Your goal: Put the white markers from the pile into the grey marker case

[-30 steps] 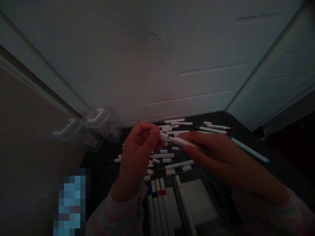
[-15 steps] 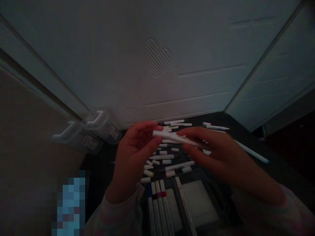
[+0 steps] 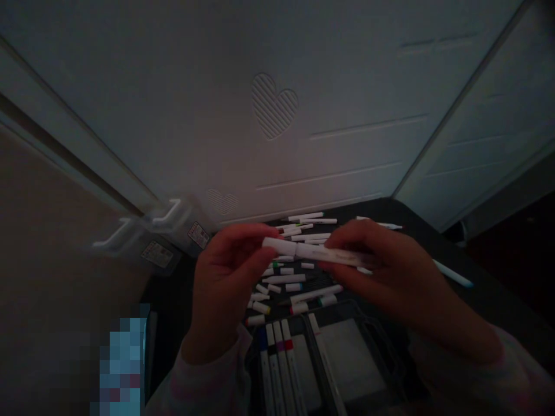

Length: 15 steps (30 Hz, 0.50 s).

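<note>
A white marker (image 3: 314, 253) lies level between my two hands, above the dark table. My left hand (image 3: 228, 283) pinches its white cap (image 3: 280, 247) between thumb and fingers. The barrel sits between the thumb and fingers of my right hand (image 3: 385, 271). A thin seam shows where cap and barrel meet. Beneath and behind my hands are several loose markers (image 3: 284, 279) and short caps (image 3: 261, 307). Closer to me is a dark case (image 3: 355, 309), where several markers (image 3: 277, 370) lie side by side in the left section and a single marker (image 3: 325, 358) slants near the divider.
Two clear plastic containers (image 3: 158, 234) with labels stand at the left by the wall. A white panel (image 3: 347, 86) with embossed hearts rises behind the table (image 3: 433, 312). A pale marker-like stick (image 3: 453, 273) lies at the right. A pixelated blue patch (image 3: 124, 364) is at lower left.
The marker has come slightly lower and nearer level, and looks sharper. My left hand has shifted a little left and down, with its fingers still at the cap end.
</note>
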### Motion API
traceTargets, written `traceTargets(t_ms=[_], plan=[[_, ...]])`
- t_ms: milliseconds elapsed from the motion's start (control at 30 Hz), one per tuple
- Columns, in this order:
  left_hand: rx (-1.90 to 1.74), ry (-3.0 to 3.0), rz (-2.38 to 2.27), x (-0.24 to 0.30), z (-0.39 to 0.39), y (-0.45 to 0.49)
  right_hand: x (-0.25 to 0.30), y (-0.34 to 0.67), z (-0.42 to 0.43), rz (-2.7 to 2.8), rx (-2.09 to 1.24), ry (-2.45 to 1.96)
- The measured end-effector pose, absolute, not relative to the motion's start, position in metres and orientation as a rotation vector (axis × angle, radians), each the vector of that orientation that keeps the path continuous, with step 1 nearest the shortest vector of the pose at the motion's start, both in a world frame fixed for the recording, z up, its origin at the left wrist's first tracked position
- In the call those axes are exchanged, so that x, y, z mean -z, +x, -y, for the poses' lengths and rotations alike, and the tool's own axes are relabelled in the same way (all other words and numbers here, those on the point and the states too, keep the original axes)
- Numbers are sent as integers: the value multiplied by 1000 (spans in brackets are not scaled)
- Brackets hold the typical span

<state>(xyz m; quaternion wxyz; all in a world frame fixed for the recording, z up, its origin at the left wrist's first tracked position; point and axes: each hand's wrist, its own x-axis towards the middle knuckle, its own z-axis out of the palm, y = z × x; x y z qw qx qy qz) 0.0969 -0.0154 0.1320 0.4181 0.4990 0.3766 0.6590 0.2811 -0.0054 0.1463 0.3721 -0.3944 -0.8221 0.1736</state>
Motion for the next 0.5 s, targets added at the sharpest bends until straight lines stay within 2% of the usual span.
traceTargets(t_ms=[200,500], plan=[[-1697,1220,-850,-131,17,96,-150,283,11,2110,-561,-906],[-1702,1133,-808,-132,17,97,-147,283,9,2108,-546,-890]])
